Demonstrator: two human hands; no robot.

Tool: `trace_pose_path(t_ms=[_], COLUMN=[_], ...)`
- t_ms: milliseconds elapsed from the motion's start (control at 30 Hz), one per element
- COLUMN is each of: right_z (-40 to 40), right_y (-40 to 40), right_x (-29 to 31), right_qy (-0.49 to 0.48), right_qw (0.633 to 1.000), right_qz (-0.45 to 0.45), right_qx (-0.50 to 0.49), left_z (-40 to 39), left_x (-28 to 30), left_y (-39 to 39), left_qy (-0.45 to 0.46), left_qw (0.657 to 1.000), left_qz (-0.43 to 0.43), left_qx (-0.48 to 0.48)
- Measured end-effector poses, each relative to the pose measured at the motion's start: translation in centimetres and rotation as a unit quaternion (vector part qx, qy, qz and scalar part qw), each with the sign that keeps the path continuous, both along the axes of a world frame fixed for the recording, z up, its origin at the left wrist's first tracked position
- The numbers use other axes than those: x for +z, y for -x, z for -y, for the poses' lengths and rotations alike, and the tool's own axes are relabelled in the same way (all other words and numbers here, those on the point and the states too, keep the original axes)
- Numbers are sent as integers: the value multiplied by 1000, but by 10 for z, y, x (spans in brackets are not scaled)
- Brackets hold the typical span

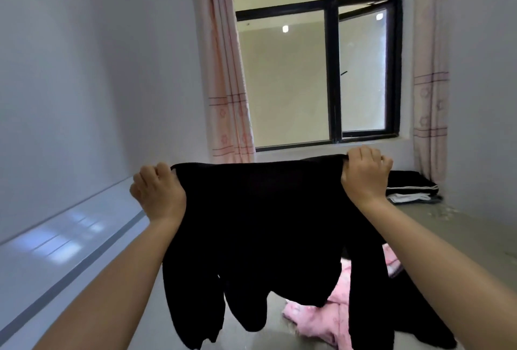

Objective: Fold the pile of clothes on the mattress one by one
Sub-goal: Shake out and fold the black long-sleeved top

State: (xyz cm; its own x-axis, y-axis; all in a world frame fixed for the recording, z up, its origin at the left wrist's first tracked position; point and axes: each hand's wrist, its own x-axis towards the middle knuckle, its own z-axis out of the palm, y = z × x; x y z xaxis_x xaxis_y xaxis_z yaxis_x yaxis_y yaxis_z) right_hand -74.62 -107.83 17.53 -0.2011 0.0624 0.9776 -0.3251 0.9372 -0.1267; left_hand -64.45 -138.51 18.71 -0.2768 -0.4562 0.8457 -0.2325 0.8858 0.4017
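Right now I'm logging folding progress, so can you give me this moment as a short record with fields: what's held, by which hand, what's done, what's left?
held: black garment, stretched out and hanging in the air
left hand: grips its top left corner
right hand: grips its top right corner
done: folded stack on the mattress near the window
left: pink garment lying crumpled on the mattress below, partly hidden by the black one

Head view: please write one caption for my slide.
Both hands hold up a black garment above the mattress.
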Motion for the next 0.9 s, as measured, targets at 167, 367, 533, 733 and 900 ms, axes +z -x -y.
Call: trace_pose_path(t_ms=[167,367,533,733,900], right_z=[10,26,60,126,196], right_y=[-63,-88,-73,-10,86], right_x=[22,15,-21,-97,-209], right_qy=[-24,-143,-218,-268,-261], right_qw=[999,990,974,951,900], right_qz=[-25,9,59,110,312], right_qx=[23,4,34,104,154], left_z=[20,54,89,155,225], left_x=[17,3,-29,-96,-180], left_y=[-63,-102,-97,-54,23], left_qy=[10,116,128,104,75], left_qw=[1000,993,988,975,948], left_qz=[-4,21,87,191,307], left_qx=[6,4,1,35,44])
